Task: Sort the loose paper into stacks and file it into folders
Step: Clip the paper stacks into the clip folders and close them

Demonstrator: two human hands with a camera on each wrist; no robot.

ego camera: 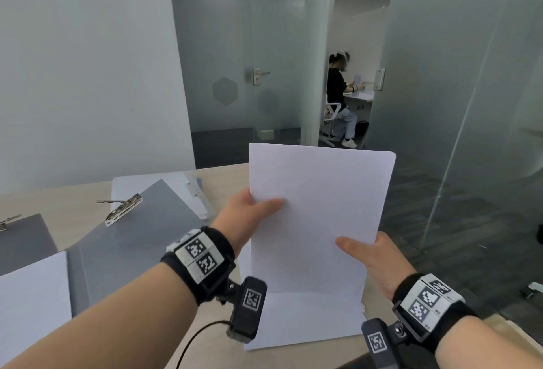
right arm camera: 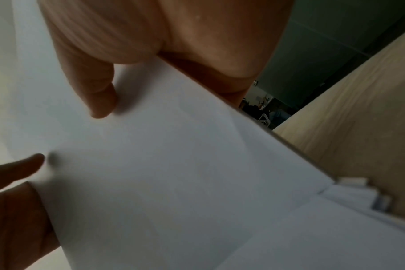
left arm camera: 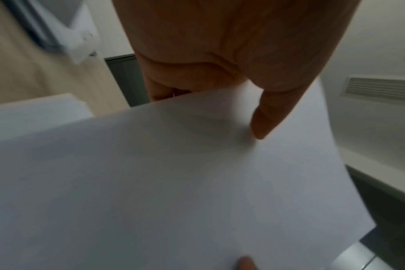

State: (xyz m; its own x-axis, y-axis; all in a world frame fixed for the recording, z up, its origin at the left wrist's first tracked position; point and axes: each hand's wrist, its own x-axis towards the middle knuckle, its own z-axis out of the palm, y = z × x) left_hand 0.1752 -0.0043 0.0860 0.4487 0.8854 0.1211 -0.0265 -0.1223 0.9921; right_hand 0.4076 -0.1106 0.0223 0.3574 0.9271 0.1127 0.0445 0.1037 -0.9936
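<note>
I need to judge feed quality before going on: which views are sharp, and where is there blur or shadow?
Head view: sharp and evenly lit, edges bowed by the wide lens, white paper sheaf clear. Left wrist view: soft, left hand dark, faint thumb shadow on the sheaf. Right wrist view: blurred, right hand shadowed, paper dimmer lower down.

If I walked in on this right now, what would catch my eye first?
Most likely the sheaf of white paper held upright in the middle of the view, pinched at its sides by the left hand and the right hand above the pale wooden desk. To the left, a grey folder lies open with its metal clip raised. Through the glass doorway beyond, another person sits at a desk.
</note>
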